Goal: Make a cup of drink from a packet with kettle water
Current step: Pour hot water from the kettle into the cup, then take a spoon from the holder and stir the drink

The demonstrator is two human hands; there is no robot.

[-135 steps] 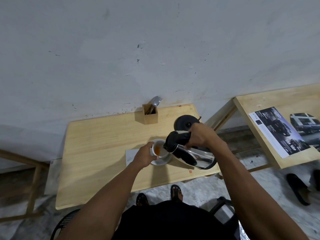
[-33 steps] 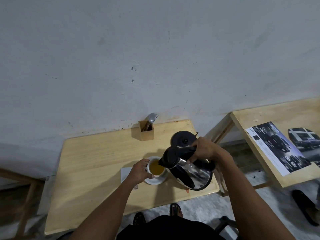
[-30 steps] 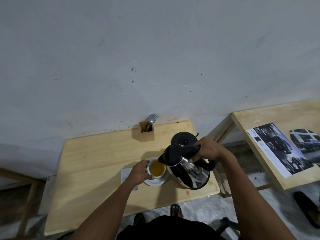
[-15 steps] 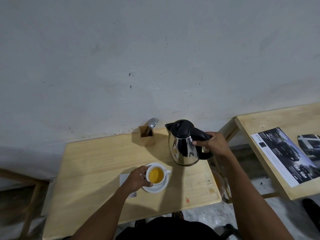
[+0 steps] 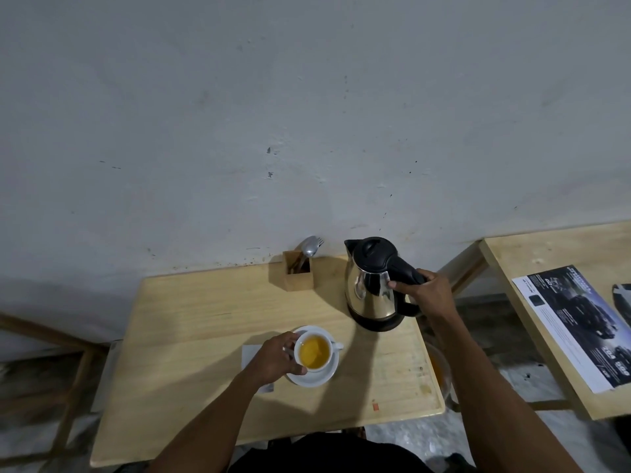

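A white cup (image 5: 316,351) full of amber drink stands on a white saucer (image 5: 324,375) near the middle of the wooden table (image 5: 191,336). My left hand (image 5: 273,360) wraps the cup's left side. A steel kettle (image 5: 370,295) with a black lid stands upright on its black base at the table's back right. My right hand (image 5: 428,295) grips its black handle. A white packet (image 5: 251,353) lies flat under my left hand, mostly hidden.
A small wooden holder (image 5: 297,274) with a spoon and fork stands against the wall at the table's back edge. A second wooden table (image 5: 546,254) to the right carries a printed leaflet (image 5: 577,329). An orange-tinted container (image 5: 438,373) sits below the table's right edge.
The kettle stopped pouring over the cup, swung back and right, turned upright and came down on its base. My left hand stayed on the cup.
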